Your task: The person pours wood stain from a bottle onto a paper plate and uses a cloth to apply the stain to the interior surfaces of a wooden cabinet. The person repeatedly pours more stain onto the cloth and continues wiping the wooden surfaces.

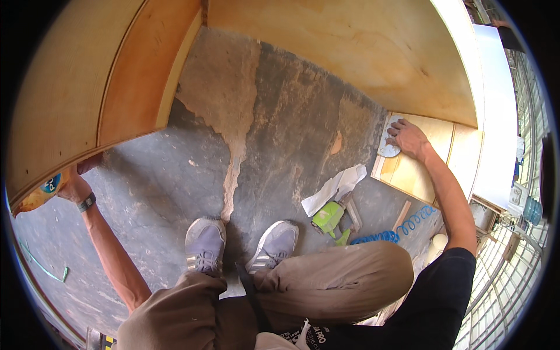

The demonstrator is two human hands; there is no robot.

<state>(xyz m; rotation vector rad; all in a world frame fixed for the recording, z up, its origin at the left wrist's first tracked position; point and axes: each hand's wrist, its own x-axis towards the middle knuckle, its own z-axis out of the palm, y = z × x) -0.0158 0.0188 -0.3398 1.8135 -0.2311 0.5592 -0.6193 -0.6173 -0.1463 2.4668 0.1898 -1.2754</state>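
My right hand [410,140] lies with fingers bent over a flat grey-white pad [387,146], pressing it against a pale wooden panel [421,166] low on the right. At the far left my left hand [74,188], with a dark watch [87,202] on its wrist, reaches under the lower edge of a large wooden panel [64,87]. That edge hides most of its fingers. Right beside this hand is a yellowish-brown item with a round blue label [51,183]; whether I grip it cannot be made out.
A tall wooden panel [350,46] stands across the far side. On the worn grey floor [146,181] lie a green tool [328,217], crumpled white paper [335,188], wooden offcuts [402,214] and a coiled blue air hose [382,236]. Wire mesh [496,291] stands at the right.
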